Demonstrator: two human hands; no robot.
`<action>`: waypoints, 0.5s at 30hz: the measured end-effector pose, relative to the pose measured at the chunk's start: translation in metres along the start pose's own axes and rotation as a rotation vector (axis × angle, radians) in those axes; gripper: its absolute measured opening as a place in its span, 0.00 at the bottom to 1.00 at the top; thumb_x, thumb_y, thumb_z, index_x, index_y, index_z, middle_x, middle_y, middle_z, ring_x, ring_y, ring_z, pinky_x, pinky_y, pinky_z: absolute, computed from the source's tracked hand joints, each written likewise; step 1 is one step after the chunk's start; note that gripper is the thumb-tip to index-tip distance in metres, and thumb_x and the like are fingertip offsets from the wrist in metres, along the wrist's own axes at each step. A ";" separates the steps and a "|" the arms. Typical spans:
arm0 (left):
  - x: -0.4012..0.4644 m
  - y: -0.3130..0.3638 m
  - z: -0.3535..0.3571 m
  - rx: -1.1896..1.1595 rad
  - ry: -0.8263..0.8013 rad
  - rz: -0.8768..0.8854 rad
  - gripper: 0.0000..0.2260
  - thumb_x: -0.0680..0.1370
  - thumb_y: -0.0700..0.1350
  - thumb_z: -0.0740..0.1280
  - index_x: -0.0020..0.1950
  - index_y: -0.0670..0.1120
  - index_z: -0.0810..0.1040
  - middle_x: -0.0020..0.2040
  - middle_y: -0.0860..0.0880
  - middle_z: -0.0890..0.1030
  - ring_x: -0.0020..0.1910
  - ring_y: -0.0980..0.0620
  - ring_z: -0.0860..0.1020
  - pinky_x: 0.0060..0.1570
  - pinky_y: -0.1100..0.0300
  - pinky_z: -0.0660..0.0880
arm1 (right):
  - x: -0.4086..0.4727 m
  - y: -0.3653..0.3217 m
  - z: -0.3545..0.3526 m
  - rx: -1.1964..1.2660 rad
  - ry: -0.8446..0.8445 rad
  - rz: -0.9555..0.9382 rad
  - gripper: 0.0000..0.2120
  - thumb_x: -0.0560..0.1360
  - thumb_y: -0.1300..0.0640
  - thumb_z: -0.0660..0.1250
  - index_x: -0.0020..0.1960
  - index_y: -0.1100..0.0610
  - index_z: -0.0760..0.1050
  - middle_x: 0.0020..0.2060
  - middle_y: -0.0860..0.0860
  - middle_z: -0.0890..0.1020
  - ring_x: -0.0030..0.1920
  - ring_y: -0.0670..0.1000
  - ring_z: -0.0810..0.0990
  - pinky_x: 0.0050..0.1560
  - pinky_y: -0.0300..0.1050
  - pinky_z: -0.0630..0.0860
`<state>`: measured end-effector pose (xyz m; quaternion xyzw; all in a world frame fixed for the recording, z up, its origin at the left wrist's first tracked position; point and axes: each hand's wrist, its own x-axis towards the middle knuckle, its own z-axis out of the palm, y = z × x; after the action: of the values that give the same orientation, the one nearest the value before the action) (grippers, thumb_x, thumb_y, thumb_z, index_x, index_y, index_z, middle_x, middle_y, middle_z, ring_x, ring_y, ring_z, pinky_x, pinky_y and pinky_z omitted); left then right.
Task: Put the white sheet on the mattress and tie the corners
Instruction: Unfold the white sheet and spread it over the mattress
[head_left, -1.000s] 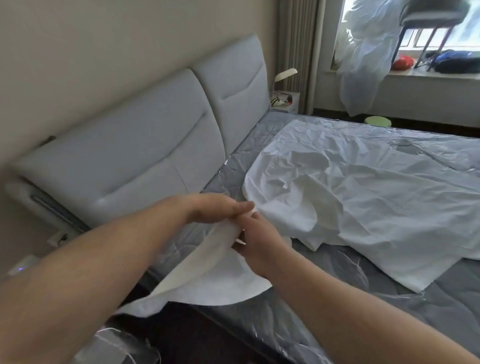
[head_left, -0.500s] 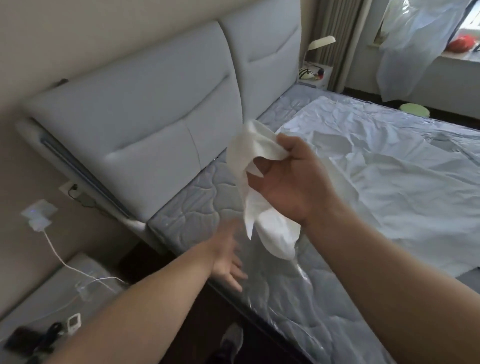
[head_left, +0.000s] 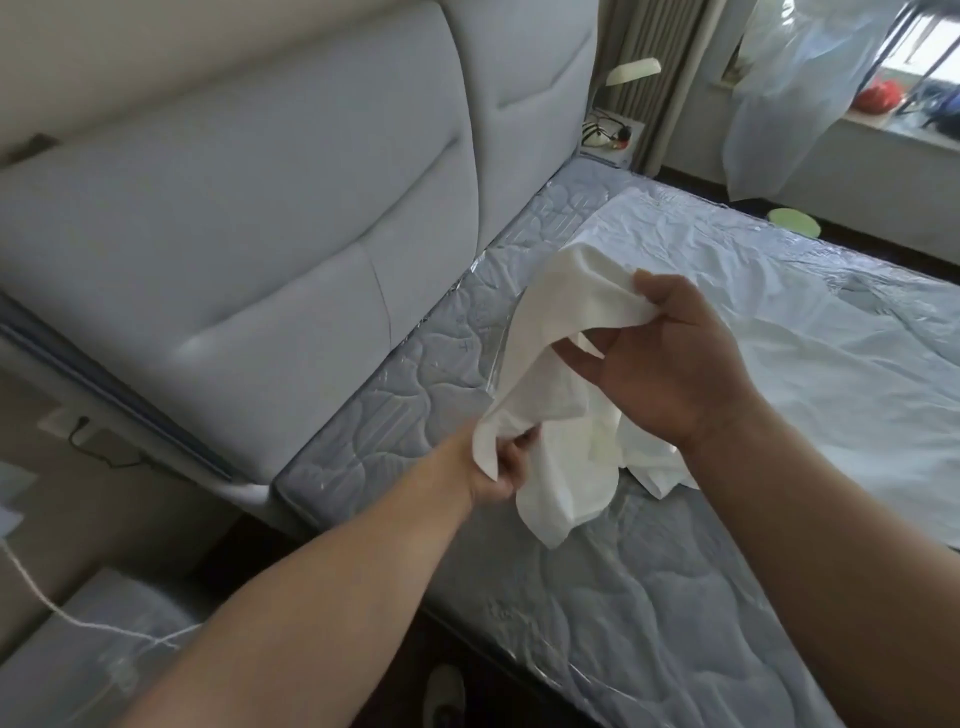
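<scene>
- The right hand (head_left: 670, 374) is raised over the mattress (head_left: 623, 597), with thumb and fingers pinching a bunched corner of the sheet (head_left: 810, 364) at its top fold.
- The left hand (head_left: 498, 467) is lower and nearer the mattress corner, fingers curled round a lower bit of the same bunch.
- Between the two hands the cloth hangs in a loose fold, and its free end droops just above the mattress.
- The rest of the sheet lies wrinkled and spread across the mattress toward the right and far side; the near edge and the corner by the headboard (head_left: 249, 218) are bare.
- The mattress is grey, quilted and wrapped in shiny clear plastic.
- A nightstand (head_left: 104, 644) with a white cable sits lower left, beside the bed.
- A green disc (head_left: 794, 222) lies on the floor past the far edge.
</scene>
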<state>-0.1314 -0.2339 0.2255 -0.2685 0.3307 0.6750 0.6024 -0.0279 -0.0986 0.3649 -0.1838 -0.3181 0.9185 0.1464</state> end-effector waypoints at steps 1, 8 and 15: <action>0.002 0.021 0.002 0.056 0.040 0.044 0.09 0.81 0.38 0.62 0.46 0.38 0.80 0.39 0.42 0.81 0.30 0.52 0.79 0.18 0.67 0.71 | 0.009 -0.002 0.000 -0.004 0.033 -0.016 0.09 0.79 0.58 0.63 0.58 0.56 0.74 0.60 0.56 0.80 0.61 0.57 0.80 0.65 0.64 0.75; -0.026 0.194 0.081 0.437 0.324 0.616 0.08 0.81 0.30 0.61 0.45 0.37 0.75 0.35 0.40 0.76 0.25 0.53 0.76 0.24 0.66 0.72 | 0.045 -0.015 -0.009 -0.014 0.257 -0.108 0.10 0.77 0.59 0.66 0.57 0.56 0.72 0.56 0.55 0.80 0.56 0.57 0.83 0.55 0.58 0.81; -0.072 0.294 0.163 0.772 0.141 1.195 0.06 0.81 0.38 0.69 0.52 0.49 0.82 0.48 0.48 0.84 0.44 0.53 0.82 0.45 0.60 0.80 | 0.072 0.015 0.023 -0.132 0.226 -0.032 0.13 0.80 0.60 0.63 0.64 0.57 0.72 0.57 0.56 0.82 0.51 0.53 0.84 0.58 0.56 0.80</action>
<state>-0.4079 -0.1712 0.4204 0.1480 0.6747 0.7054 0.1590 -0.1036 -0.0942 0.3546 -0.2903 -0.3621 0.8666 0.1835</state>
